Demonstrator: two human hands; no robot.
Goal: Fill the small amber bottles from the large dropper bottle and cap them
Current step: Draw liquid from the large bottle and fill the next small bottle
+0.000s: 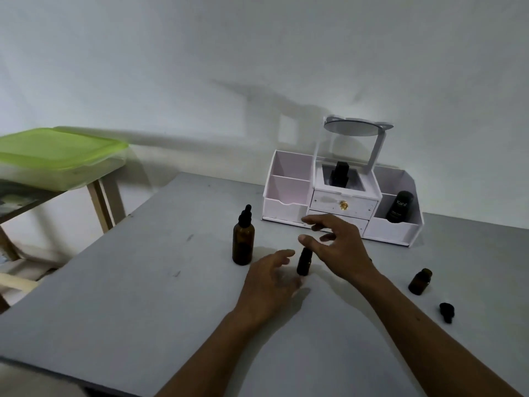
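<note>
Partly behind right hand point(340, 249): sm. bottle point(304, 264)

Both arms reach into the scene from the near edge. My bare left hand point(272, 285) hovers at centre, back of the hand up, fingers point(287, 253) loosely spread and pointing far and right, the thumb point(297, 282) angled out to the right. The bare left forearm point(206, 351) runs back to the near centre. My bare right hand point(339, 247) sits just beyond it and to the right, palm down, its fingers fanned toward the left and slightly bent, with the thumb stretched leftward beneath them. The bare right forearm point(429, 333) slants away to the near right corner. The two hands are near each other, apart, and neither is closed.
</note>
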